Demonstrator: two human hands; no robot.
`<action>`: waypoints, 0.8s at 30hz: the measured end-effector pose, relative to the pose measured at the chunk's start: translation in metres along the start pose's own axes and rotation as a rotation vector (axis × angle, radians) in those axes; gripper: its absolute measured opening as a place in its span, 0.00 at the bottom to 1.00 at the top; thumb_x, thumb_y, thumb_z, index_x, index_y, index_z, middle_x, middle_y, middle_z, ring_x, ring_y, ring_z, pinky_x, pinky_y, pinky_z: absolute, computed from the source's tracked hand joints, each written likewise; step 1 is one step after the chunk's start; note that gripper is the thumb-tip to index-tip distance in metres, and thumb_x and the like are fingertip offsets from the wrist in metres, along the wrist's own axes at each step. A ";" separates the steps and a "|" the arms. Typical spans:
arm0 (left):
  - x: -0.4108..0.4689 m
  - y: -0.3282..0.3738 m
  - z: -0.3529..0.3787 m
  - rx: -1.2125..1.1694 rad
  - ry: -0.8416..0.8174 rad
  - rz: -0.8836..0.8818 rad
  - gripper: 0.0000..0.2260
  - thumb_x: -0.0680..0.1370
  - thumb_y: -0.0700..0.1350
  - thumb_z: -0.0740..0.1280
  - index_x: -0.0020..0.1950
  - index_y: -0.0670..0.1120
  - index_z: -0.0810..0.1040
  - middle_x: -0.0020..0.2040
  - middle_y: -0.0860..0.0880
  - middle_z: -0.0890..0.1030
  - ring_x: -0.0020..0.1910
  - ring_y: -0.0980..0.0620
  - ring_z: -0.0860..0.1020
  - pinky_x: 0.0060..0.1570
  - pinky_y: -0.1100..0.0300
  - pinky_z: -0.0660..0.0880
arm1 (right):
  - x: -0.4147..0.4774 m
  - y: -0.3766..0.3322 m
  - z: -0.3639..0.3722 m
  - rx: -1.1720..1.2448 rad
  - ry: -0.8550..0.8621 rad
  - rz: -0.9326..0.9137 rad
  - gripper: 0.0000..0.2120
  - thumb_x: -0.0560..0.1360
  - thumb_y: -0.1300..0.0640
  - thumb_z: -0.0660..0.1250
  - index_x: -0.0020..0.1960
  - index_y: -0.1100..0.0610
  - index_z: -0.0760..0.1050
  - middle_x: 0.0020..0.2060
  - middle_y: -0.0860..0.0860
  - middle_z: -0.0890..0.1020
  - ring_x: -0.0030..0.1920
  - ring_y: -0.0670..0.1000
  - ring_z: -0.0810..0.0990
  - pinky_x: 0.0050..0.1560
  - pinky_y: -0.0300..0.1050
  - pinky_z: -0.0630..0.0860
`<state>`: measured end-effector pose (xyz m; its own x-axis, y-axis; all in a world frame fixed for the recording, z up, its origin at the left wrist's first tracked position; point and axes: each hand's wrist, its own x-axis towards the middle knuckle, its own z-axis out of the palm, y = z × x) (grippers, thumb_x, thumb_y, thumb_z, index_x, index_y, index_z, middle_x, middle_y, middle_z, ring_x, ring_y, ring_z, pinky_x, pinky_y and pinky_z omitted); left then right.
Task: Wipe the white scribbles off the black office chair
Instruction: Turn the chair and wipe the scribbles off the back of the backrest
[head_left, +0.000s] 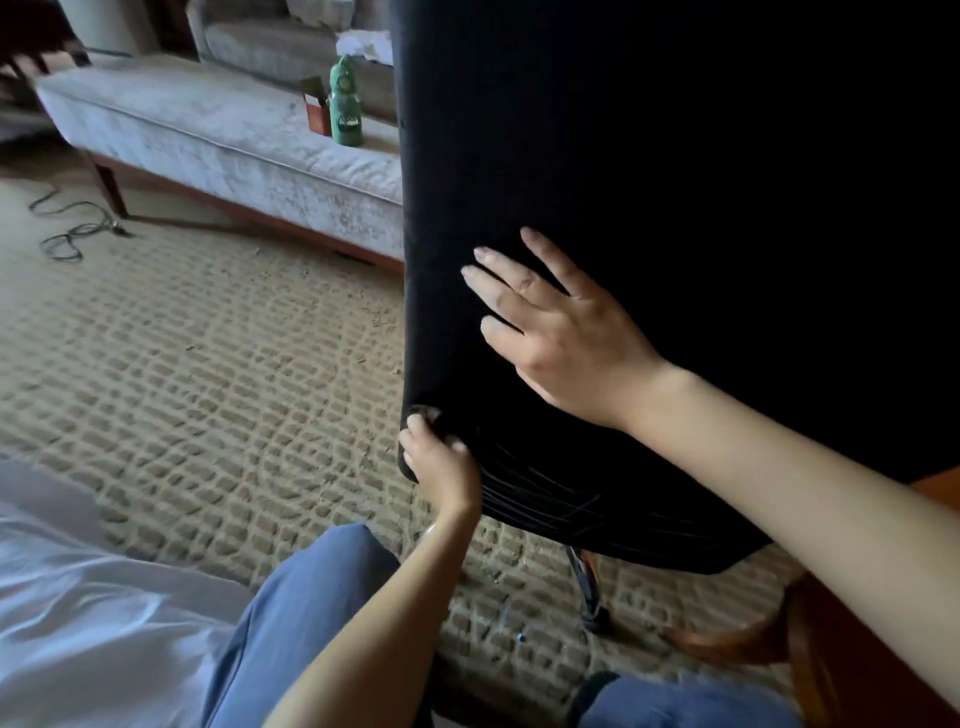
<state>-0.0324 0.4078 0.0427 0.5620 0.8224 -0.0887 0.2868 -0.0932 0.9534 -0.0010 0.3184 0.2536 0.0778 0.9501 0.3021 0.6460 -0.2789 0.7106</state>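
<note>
Black office chair (675, 156), white scribbles (545, 501) near lower edge.
Right hand (561, 343) flat (fingers spread) on it; left hand (441, 467) grips its lower-left corner.

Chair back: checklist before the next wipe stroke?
1. Bracing of the chair back: ok, the right hand lies flat on it with fingers spread.
2. Grip of the left hand: ok, its fingers curl at the back's lower left edge.
3. Cloth in the left hand: cannot tell, anything dark there would blend with the fabric.
4. Removal of the white scribbles: not ok, lines show low on the back, right of the left hand.
5. Access to the scribbles: ok, neither hand covers them.
</note>
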 end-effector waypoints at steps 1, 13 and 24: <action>-0.011 -0.001 0.005 0.003 -0.006 0.029 0.11 0.74 0.33 0.60 0.56 0.38 0.70 0.54 0.39 0.70 0.54 0.39 0.70 0.55 0.48 0.66 | -0.005 -0.003 0.004 0.033 -0.002 -0.004 0.15 0.74 0.65 0.53 0.45 0.60 0.79 0.62 0.60 0.77 0.67 0.60 0.72 0.72 0.59 0.56; 0.020 0.008 -0.013 -0.131 0.054 -0.019 0.13 0.73 0.31 0.60 0.56 0.39 0.73 0.52 0.40 0.74 0.50 0.46 0.72 0.54 0.55 0.69 | -0.055 0.004 -0.025 0.241 -0.025 0.416 0.01 0.70 0.61 0.67 0.41 0.57 0.77 0.30 0.52 0.75 0.24 0.56 0.76 0.24 0.44 0.70; -0.072 -0.007 0.023 -0.065 -0.228 0.302 0.08 0.73 0.32 0.63 0.51 0.40 0.73 0.46 0.47 0.72 0.45 0.50 0.71 0.47 0.63 0.67 | -0.089 0.009 -0.017 0.355 -0.178 0.357 0.09 0.71 0.61 0.68 0.51 0.58 0.78 0.33 0.54 0.77 0.24 0.58 0.76 0.20 0.45 0.73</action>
<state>-0.0569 0.3359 0.0352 0.7739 0.6167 0.1439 0.0365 -0.2704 0.9621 -0.0151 0.2290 0.2441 0.4474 0.8223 0.3516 0.7707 -0.5540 0.3149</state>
